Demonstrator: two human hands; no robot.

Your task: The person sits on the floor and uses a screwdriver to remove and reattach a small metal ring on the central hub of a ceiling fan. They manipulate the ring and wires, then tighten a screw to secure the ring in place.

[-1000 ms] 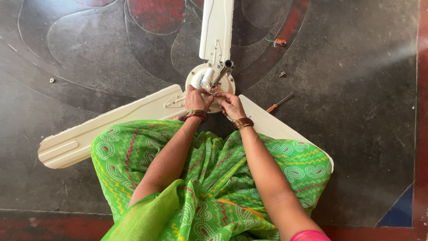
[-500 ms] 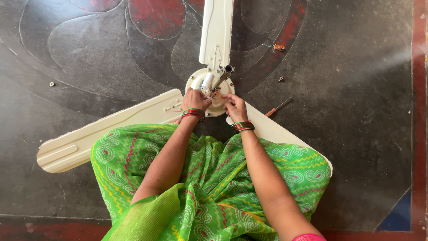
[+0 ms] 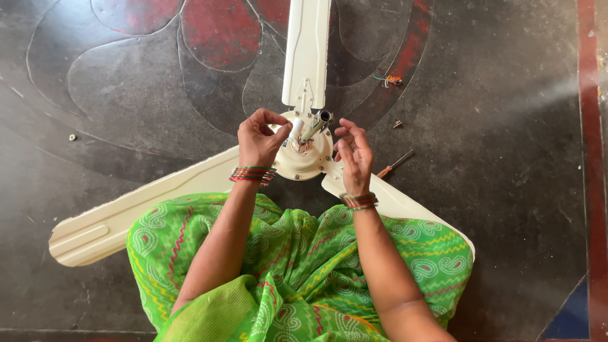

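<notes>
A cream three-bladed ceiling fan lies on the floor, its round motor hub [image 3: 303,163] right in front of me. A short metal rod [image 3: 316,125] sticks up from the hub with coloured wires at its base. My left hand [image 3: 258,139] pinches a small white cylinder [image 3: 295,128] at the hub's top. To the right of the rod, my right hand [image 3: 353,155] hovers with fingers spread, holding nothing. One blade [image 3: 307,50] points away from me, one [image 3: 139,206] runs to the lower left, and the third [image 3: 392,202] passes under my right arm.
A screwdriver with an orange handle [image 3: 394,164] lies on the dark patterned floor right of the hub. Farther off are a small screw [image 3: 397,124] and a small part with coloured wires [image 3: 392,80]. Green patterned cloth [image 3: 285,266] covers my lap.
My right hand has lifted off the hub and opened its fingers. The left hand stays at the hub's top, pinching the white cylinder. The view has shifted slightly.
</notes>
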